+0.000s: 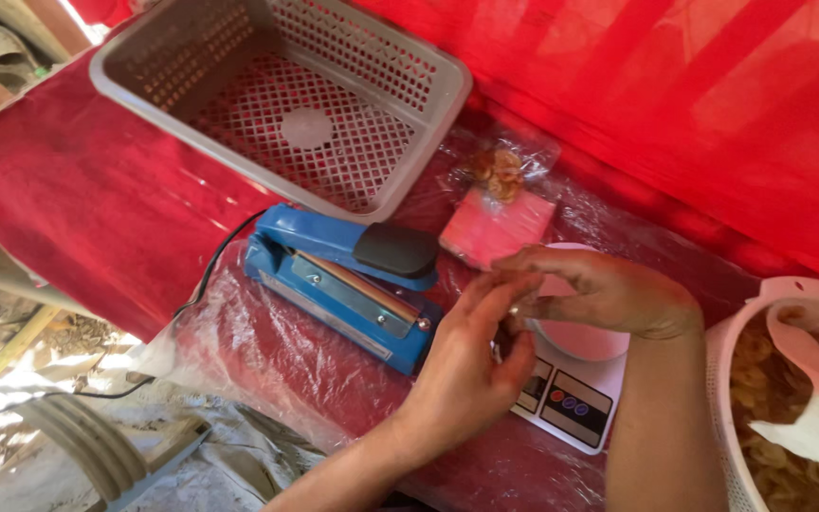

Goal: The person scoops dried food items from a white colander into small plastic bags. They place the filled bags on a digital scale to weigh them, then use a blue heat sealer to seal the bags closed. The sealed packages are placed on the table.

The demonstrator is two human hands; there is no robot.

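Note:
My left hand (471,365) and my right hand (599,289) meet over a small white kitchen scale (571,403) with a round platform. Their fingertips touch at a small item that I cannot make out. Just left of the hands sits a blue heat sealer (338,275) with a black handle pad, its arm down. Behind the scale lies a flat pink packet (495,228), and beyond that a clear bag of brown snacks (500,171).
An empty grey perforated basket (286,100) stands at the back left. A white basket (741,398) full of pale fried chips sits at the right edge. Clear plastic sheet (267,351) covers the red tablecloth. The sealer's black cord (206,275) runs off the left edge.

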